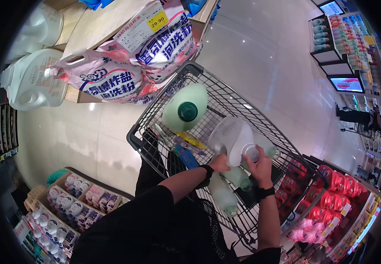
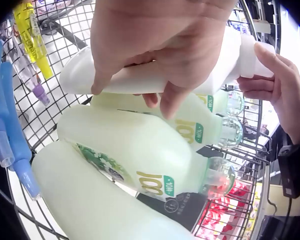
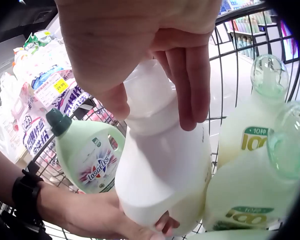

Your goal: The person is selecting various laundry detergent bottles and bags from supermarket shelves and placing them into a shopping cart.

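Note:
A white bottle lies tilted in the shopping cart, between both hands. My left hand grips its body, with fingers reaching round the underside. At the neck end, my right hand holds the bottle's white cap between thumb and fingers. Pale green bottles with clear green caps lie against the white bottle in the cart. A larger light green jug with a dark green cap stands at the cart's far end.
Blue bottles and a yellow bottle lie by the cart's side. Pink detergent bags and white jugs fill a display at the upper left. Shelves of red packs stand at right, boxed bottles at lower left.

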The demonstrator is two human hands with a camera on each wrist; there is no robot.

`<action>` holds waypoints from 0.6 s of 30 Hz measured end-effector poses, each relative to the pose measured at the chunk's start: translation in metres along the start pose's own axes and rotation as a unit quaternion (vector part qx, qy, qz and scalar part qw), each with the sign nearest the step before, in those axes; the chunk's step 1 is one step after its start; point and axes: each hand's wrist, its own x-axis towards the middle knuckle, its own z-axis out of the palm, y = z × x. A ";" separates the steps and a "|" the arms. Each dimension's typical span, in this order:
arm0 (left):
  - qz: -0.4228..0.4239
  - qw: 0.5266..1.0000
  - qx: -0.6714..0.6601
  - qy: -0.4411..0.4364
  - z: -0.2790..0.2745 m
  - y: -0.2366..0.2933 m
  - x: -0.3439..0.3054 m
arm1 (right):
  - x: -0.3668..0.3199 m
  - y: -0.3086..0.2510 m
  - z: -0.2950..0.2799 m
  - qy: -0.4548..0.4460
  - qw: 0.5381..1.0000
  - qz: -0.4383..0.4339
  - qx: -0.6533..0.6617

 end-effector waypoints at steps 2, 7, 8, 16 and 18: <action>0.003 1.000 0.024 -0.004 0.001 0.000 0.004 | -0.004 0.000 0.003 0.029 0.999 0.016 0.003; 0.104 0.981 0.162 -0.027 -0.019 0.017 -0.002 | -0.004 -0.011 0.001 0.017 0.992 0.125 0.022; 0.067 0.967 0.243 0.020 -0.020 0.022 -0.006 | -0.004 -0.013 -0.001 0.023 0.991 0.130 0.025; -0.069 0.867 0.435 -0.232 -0.094 0.117 -0.075 | 0.000 -0.027 -0.004 0.074 0.977 0.177 0.090; 0.041 0.923 0.348 -0.156 -0.117 0.128 -0.122 | -0.009 -0.034 -0.007 0.078 0.972 0.195 0.103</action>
